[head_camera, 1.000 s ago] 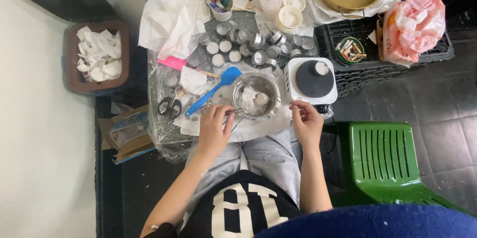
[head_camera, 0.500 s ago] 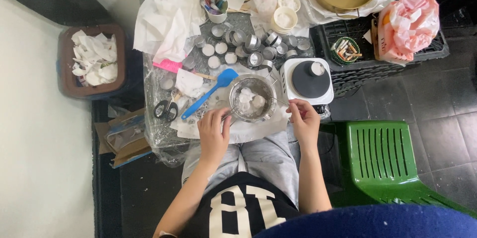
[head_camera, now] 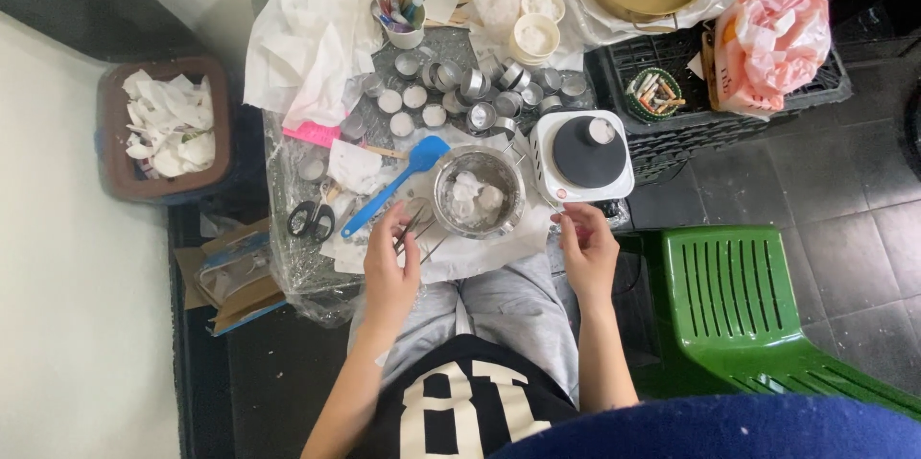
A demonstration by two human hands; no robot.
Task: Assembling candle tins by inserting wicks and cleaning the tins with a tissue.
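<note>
Overhead, from the head camera, the left hand (head_camera: 390,262) pinches a thin pair of metal tweezers (head_camera: 414,234), fingers closed around them, just left of the small metal bowl (head_camera: 478,192) holding white lumps. The right hand (head_camera: 587,248) rests at the front edge of the white hot plate (head_camera: 580,154); whether its curled fingers hold anything cannot be told. A blue spatula (head_camera: 395,184) lies beside the bowl, with black scissors (head_camera: 311,220) farther left.

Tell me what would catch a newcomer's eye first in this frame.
The metal bowl of white lumps at the table's near edge, flanked by the left hand holding thin metal tweezers and the right hand. A blue spatula lies left of the bowl; a small white hotplate sits right of it.
</note>
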